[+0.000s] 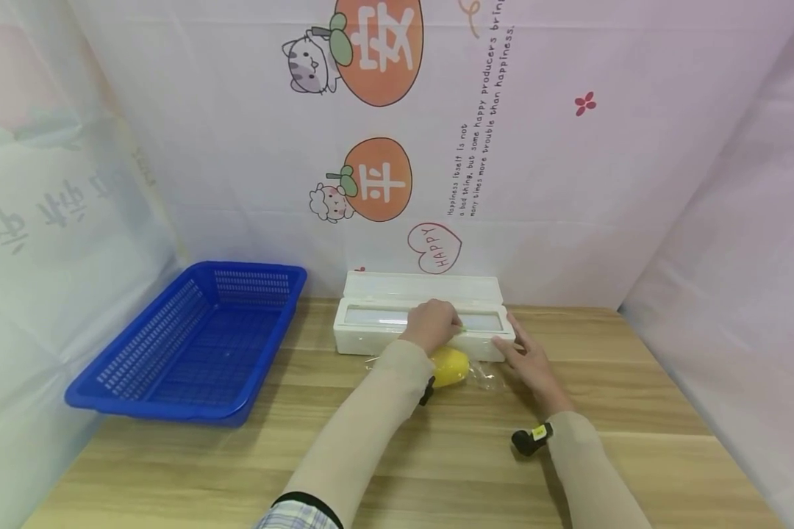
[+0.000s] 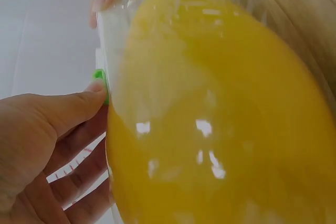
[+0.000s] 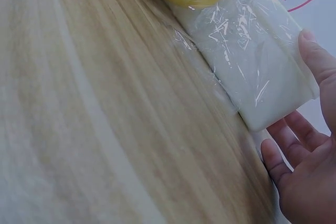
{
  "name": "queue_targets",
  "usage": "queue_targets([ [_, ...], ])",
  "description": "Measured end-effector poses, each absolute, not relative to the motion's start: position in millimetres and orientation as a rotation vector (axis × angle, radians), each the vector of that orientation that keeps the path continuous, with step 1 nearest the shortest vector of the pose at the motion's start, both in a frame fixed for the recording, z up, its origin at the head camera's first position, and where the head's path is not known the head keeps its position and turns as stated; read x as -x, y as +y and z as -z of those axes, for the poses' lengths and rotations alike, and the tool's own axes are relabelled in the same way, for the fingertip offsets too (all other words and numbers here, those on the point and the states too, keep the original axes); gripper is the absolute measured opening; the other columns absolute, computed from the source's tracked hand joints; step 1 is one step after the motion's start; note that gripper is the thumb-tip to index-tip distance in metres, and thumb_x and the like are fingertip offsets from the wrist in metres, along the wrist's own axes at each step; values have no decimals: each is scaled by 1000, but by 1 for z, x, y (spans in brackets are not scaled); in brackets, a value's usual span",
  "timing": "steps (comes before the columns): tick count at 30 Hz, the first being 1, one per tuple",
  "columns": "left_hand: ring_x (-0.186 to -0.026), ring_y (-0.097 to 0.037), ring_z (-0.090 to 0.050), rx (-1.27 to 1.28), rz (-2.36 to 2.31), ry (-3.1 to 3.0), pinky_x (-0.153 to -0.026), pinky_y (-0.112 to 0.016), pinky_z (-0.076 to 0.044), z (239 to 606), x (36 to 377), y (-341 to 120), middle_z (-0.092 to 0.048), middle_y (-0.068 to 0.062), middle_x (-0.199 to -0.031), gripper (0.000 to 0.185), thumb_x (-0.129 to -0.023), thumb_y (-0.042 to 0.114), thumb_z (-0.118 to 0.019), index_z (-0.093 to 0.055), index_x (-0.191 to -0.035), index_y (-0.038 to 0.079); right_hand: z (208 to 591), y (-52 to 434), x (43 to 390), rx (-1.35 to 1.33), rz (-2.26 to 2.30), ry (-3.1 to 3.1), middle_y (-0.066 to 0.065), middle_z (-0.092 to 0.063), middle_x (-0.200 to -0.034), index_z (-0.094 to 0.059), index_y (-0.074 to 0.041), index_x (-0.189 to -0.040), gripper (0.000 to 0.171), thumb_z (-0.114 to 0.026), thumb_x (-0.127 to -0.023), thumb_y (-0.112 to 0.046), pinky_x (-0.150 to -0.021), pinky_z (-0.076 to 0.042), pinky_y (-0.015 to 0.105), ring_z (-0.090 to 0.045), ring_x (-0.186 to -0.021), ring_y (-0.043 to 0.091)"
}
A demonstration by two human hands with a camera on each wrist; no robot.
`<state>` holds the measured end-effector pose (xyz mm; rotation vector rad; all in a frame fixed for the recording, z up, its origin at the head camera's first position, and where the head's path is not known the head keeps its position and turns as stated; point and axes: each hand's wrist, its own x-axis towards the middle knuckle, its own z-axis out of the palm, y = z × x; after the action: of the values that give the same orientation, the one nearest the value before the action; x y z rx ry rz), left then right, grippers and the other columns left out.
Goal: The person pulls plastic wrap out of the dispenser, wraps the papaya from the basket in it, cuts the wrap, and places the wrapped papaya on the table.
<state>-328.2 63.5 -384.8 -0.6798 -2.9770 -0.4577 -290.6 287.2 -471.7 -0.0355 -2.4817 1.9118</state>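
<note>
On the near part of the wooden bench (image 1: 437, 470), two forearms in beige sleeves reach forward, each with a small black camera unit at the wrist. Just beyond them lies a yellow fruit (image 1: 451, 366), lemon-like in shape, resting on the bench against the front of a white cling film dispenser (image 1: 370, 334). Clear film (image 3: 247, 51) is draped over the fruit and runs down the dispenser's front face; the right wrist view shows it wrinkled and spreading a little onto the bench surface.

Left hand (image 1: 431, 323): positioned on top of the dispenser directly above the fruit. Its fingers are curled, and the left wrist view shows the thumb pressed against a small green slider (image 2: 101, 81) at the film edge. Whether the fingers fully close on the slider cannot be told.

Right hand (image 1: 528, 360): fingers nearly straight and relaxed, laid against the right end of the dispenser. The right wrist view shows the thumb on the film-covered front face and the fingers below the corner; nothing is gripped.

Dispenser lid stands raised at the back, exposing the roll slot. To the left, well apart from the hands, sits a blue plastic basket (image 1: 139, 367) with perforated walls. Behind everything hangs a pale printed backdrop (image 1: 569, 184) bearing orange fruit cartoons, a cat and lettering
</note>
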Motion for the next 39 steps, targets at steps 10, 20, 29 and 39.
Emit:
queue_targets([
  [10,-107,-15,-66,690,537,-2982,-93,-35,-53,385,330,48,-73,9,-111,17,-96,30,-70,-78,-110,24,472,291,288,17,-1889,-2489,21,-33,-156,-15,-32,-161,85,-65,-95,-49,-105,-44,44,-42,-134,39],
  [20,-110,-16,-65,678,569,-2998,-97,-35,-51,382,328,35,-73,7,-114,18,-96,28,-70,-78,-111,22,473,291,291,11,-1854,-2510,21,-33,-157,-14,-33,-161,85,-64,-95,-51,-106,-42,47,-42,-135,40],
  [29,-112,-16,-65,658,589,-3005,-99,-37,-49,382,326,20,-73,7,-115,20,-96,29,-70,-77,-112,23,474,291,292,12,-1875,-2497,21,-32,-157,-15,-34,-161,86,-66,-94,-51,-107,-41,49,-40,-137,41],
  [39,-111,-15,-65,647,561,-2993,-97,-37,-50,386,327,7,-72,9,-114,19,-95,32,-70,-77,-111,26,474,289,291,3,-1863,-2513,21,-31,-157,-13,-38,-160,84,-63,-95,-52,-108,-39,50,-40,-137,41],
])
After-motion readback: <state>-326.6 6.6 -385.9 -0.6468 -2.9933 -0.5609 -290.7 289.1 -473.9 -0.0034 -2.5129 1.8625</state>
